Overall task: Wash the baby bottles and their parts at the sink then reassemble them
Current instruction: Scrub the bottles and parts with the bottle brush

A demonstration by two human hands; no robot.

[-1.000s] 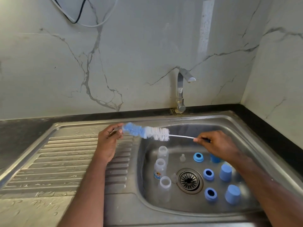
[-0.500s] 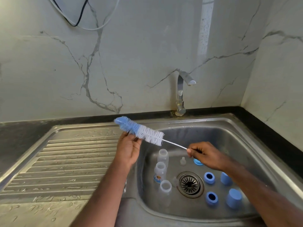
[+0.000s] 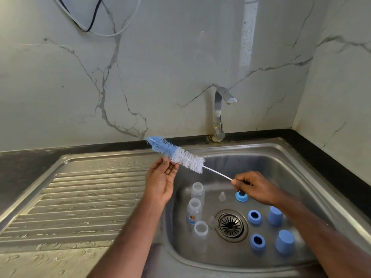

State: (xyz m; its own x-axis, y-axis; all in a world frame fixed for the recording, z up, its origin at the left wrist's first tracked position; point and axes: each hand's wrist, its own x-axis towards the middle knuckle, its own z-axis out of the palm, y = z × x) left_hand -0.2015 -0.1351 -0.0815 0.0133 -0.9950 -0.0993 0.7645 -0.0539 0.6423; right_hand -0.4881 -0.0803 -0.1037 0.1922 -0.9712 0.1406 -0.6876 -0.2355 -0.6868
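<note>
Right hand (image 3: 259,187) is pinching the wire handle of the bottle brush (image 3: 176,154), holding it tilted above the sink (image 3: 281,157), bristle end up and away from the drain (image 3: 230,225). Left hand (image 3: 160,183) is lying open, palm up, fingertips touching the bristles from below. 3 clear bottles (image 3: 194,210) are standing just left of the drain. 3 blue rings (image 3: 254,217) and 2 blue caps (image 3: 284,244) are sitting right of the drain. A clear teat (image 3: 222,196) is standing behind the drain.
</note>
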